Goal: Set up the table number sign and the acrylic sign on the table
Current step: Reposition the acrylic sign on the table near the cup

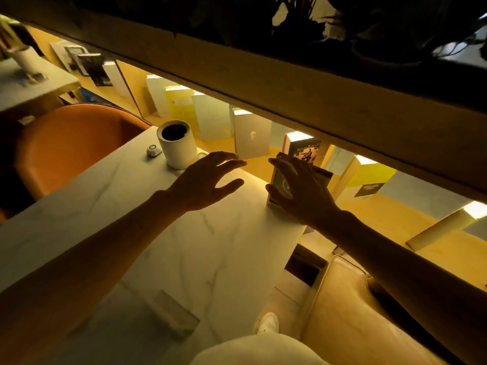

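White marble with grey veins is the table (210,259), and the two hands work at its far edge. The right hand (303,196) lies spread against a dark upright sign (320,175) that stands on the far right corner of the table. The fingers are open over its face, so I cannot tell if they grip it or only steady it. The left hand (205,180) hovers above the marble with fingers apart and holds nothing.

I judge that the step in hand is placing or straightening this upright sign. Whether it is the table number sign or the acrylic one I cannot say; the light is too weak. Near the front edge of the table lies a pale clear block (174,316), perhaps the other sign or its base. The next move probably calls for letting the upright sign stand alone without tipping, because it is very near the edge.

On the table also stand a white cylinder (176,143) and a small white button (153,150). Behind is a lit shelf with books (250,138), an orange chair (76,143) at the left, a tan seat (350,312) at the right.
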